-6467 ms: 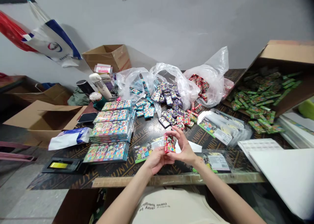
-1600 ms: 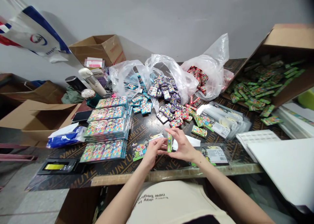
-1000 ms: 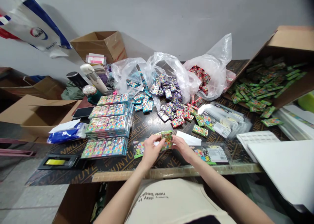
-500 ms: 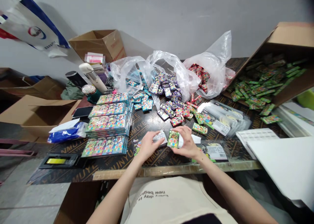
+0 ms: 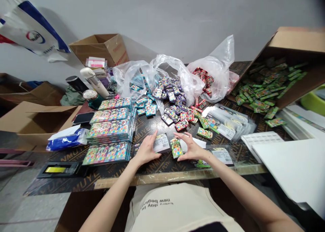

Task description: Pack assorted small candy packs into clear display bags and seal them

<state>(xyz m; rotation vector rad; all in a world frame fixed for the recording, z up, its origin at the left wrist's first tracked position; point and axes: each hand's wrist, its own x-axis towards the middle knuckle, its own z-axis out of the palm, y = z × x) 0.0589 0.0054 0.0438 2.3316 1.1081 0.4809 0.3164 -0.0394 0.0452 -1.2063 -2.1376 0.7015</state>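
Note:
My left hand (image 5: 146,148) has its thumb and fingers apart at the left side of a dark flat pack with a white printed label (image 5: 161,142), lying on the table. My right hand (image 5: 191,147) spans a small green printed box (image 5: 175,148), fingertips at its top edge and thumb at its bottom edge. Under and beside the right wrist lie a white sheet (image 5: 200,142) and a clear sleeve with a labelled card (image 5: 221,155). Small red boxes (image 5: 182,125), purple boxes (image 5: 167,119) and another green box (image 5: 204,133) lie just beyond the hands.
Stacks of wrapped multi-box packs (image 5: 108,128) stand at left, near a blue packet (image 5: 66,139). Plastic bags (image 5: 220,71) with small boxes line the back. Clear sleeves (image 5: 228,123), a carton of green boxes (image 5: 274,42) and white boards (image 5: 281,167) are at right.
My left hand has drawn back leftward from the labelled pack, its thumb coming off the label. My right hand's fingers have spread around the green box, which has shifted slightly left and down.

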